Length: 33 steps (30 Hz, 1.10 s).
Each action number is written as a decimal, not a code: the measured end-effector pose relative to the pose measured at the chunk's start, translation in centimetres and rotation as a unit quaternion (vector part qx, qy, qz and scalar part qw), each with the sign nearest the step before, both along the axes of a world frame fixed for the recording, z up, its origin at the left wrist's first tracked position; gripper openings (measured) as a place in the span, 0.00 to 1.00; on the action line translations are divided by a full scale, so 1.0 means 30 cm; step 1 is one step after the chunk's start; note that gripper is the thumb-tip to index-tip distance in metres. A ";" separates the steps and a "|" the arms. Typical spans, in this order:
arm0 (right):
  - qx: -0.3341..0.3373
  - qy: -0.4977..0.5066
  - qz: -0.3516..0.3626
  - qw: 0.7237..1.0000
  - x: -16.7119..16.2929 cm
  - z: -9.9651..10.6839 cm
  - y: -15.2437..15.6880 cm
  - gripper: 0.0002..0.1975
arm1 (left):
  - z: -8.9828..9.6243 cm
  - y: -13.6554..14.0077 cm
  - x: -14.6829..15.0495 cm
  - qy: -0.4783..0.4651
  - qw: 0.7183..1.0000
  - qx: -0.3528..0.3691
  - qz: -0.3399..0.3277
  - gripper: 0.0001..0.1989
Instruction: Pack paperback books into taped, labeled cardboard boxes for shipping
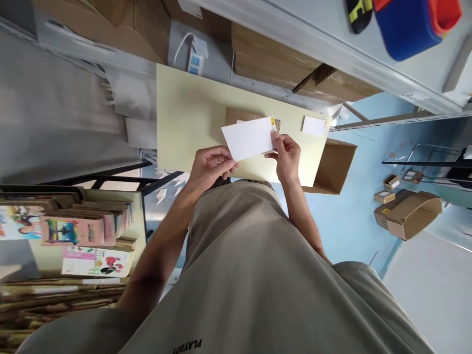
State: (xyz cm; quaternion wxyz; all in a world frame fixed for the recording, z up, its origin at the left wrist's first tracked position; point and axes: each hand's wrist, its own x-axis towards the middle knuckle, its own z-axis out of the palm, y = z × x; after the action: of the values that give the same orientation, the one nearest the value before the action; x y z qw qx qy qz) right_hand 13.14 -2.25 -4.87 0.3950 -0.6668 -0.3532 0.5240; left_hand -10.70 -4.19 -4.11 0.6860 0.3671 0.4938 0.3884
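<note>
Both hands hold a white paper label sheet [250, 139] with a small yellow mark at its upper right corner, raised above the pale yellow tabletop [188, 113]. My left hand [214, 164] pinches its lower left corner between thumb and fingers. At the right edge, my right hand [286, 155] grips it with the thumb on top. Partly hidden under the sheet is a brown cardboard box [239, 114] on the table. Another white label [314, 126] with a yellow mark lies near the table's right end.
Large cardboard boxes [273, 56] and a power strip [196, 59] stand behind the table, under a grey shelf [295, 29]. An open carton [335, 167] sits below the right end. Books [77, 226] fill a rack at left. More cartons [405, 214] are on the blue floor.
</note>
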 end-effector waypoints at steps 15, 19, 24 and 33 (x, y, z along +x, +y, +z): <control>0.096 -0.173 0.182 0.963 -0.412 0.080 -0.049 0.21 | 0.028 0.040 -0.372 0.100 0.991 0.065 -0.058 0.17; 0.160 -0.155 0.244 0.944 -0.490 0.187 -0.073 0.14 | 0.041 0.060 -0.418 0.119 0.983 0.112 -0.080 0.14; 0.168 -0.209 0.252 0.930 -0.542 0.214 -0.072 0.08 | 0.049 0.078 -0.458 0.115 0.978 0.141 -0.104 0.12; 0.140 -0.266 0.246 0.921 -0.565 0.227 -0.076 0.07 | 0.027 0.085 -0.487 0.104 0.979 0.135 -0.113 0.14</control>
State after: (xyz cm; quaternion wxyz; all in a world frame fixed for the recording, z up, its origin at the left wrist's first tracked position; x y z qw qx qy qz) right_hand -3.79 -4.53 1.95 0.2339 -0.6117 -0.6680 0.3533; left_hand -25.30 -1.65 -3.29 0.6139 0.5484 0.4609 0.3314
